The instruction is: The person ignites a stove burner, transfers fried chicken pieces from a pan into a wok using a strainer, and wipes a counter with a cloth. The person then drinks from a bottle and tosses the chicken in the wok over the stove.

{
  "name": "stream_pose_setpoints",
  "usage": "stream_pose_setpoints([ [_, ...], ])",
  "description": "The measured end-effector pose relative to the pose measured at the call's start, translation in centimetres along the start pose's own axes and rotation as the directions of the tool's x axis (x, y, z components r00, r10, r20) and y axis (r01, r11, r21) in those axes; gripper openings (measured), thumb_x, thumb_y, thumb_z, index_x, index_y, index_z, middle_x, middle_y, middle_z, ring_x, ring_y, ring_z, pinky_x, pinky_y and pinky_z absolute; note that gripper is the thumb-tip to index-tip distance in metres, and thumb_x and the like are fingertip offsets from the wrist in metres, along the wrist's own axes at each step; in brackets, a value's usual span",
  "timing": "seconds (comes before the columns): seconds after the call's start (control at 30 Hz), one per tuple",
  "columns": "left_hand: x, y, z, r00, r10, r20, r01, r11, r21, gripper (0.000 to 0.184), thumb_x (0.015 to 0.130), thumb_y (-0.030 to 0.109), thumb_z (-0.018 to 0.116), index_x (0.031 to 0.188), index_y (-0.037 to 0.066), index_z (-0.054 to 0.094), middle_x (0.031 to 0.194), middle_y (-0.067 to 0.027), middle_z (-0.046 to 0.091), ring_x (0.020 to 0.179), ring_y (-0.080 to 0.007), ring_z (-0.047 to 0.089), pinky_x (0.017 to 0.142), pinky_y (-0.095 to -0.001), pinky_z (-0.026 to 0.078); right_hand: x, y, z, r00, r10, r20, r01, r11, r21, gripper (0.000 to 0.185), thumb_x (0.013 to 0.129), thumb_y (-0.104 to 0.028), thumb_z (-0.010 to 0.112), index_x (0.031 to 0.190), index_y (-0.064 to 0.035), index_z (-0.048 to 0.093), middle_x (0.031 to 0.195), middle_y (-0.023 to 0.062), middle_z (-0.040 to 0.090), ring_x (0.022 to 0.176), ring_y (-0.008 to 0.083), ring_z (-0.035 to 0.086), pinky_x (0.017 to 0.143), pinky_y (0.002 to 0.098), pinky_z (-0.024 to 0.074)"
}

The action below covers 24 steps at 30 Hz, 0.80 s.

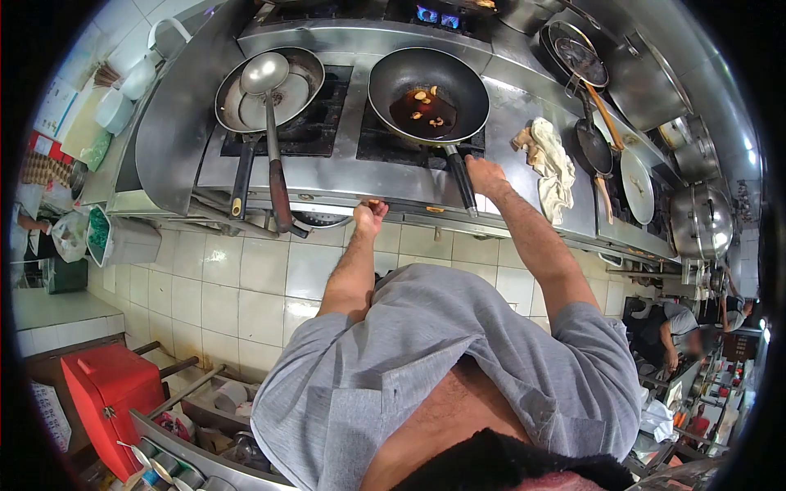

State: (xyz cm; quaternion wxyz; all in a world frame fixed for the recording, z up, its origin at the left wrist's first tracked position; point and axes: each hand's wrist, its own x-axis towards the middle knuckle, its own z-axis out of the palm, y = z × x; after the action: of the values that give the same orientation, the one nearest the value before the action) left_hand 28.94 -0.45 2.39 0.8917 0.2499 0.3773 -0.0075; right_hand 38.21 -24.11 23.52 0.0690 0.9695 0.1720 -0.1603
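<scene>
A dark wok (399, 86) sits on the right burner, with brown liquid (422, 106) and several pale pieces (422, 96) that look like garlic inside. My right hand (486, 177) is closed at the right side of its black handle (461, 182); the fingertips are partly hidden there. My left hand (371, 216) is at the stove's front edge, palm turned up and fingers curled. What those fingers hold, if anything, I cannot make out. On the left burner rests a frying pan (231, 82) with a ladle (264, 74) lying across it.
A crumpled cloth (550, 168) lies on the steel top right of the wok. Beyond it are a small pan (593, 147), a strainer (578, 56) and large pots (647, 90). Behind me stands a red box (115, 401). Another person (667, 331) is far right.
</scene>
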Motion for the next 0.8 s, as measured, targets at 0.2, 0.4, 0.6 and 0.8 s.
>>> stream_pose_setpoints([
  [0.2, -0.4, 0.3, -0.2, 1.0, -0.016, 0.011, 0.016, 0.997, 0.071, 0.023, 0.088, 0.02, 0.034, 0.084, 0.007, 0.052, 0.078, -0.0071, 0.057, 0.065, -0.0186, 0.055, 0.068, -0.0367, 0.048, 0.9, 0.2, 0.5, 0.999, -0.041, -0.02, 0.041, 0.999, 0.008, 0.026, 0.077, -0.015, 0.049, 0.099, -0.0021, 0.046, 0.086, 0.0189, 0.06, 0.085, 0.0345, 0.059, 0.071, 0.0443, 0.0474],
  [0.4, -0.3, 0.2, -0.3, 1.0, -0.008, 0.024, 0.005, 0.99, 0.141, 0.028, 0.087, 0.021, 0.029, 0.083, 0.007, 0.052, 0.078, -0.0067, 0.057, 0.07, -0.0207, 0.056, 0.065, -0.0351, 0.047, 0.7, -0.6, -0.7, 1.0, -0.007, 0.018, 0.007, 1.0, -0.007, 0.021, 0.078, -0.011, 0.05, 0.097, -0.0031, 0.05, 0.095, 0.016, 0.06, 0.091, 0.03, 0.059, 0.076, 0.0394, 0.0474],
  [0.6, -0.5, 0.2, -0.2, 0.999, -0.033, -0.032, 0.038, 0.985, 0.17, 0.027, 0.087, 0.021, 0.028, 0.087, 0.007, 0.051, 0.077, -0.0068, 0.057, 0.071, -0.0215, 0.056, 0.066, -0.0373, 0.046, 0.6, -0.4, 0.1, 1.0, -0.008, -0.013, 0.008, 1.0, 0.004, 0.022, 0.077, -0.011, 0.05, 0.098, -0.0037, 0.049, 0.094, 0.0154, 0.061, 0.088, 0.0302, 0.06, 0.075, 0.0401, 0.0479],
  [0.8, -0.4, 0.1, -0.2, 0.997, -0.071, -0.04, 0.077, 0.981, 0.179, 0.027, 0.087, 0.024, 0.03, 0.085, 0.01, 0.052, 0.074, -0.0052, 0.059, 0.067, -0.0199, 0.056, 0.065, -0.0369, 0.045, 0.7, -0.8, -0.1, 1.0, -0.005, -0.028, 0.005, 1.0, -0.012, 0.029, 0.074, -0.009, 0.056, 0.1, -0.004, 0.046, 0.091, 0.0157, 0.061, 0.087, 0.0299, 0.06, 0.074, 0.0395, 0.0483],
])
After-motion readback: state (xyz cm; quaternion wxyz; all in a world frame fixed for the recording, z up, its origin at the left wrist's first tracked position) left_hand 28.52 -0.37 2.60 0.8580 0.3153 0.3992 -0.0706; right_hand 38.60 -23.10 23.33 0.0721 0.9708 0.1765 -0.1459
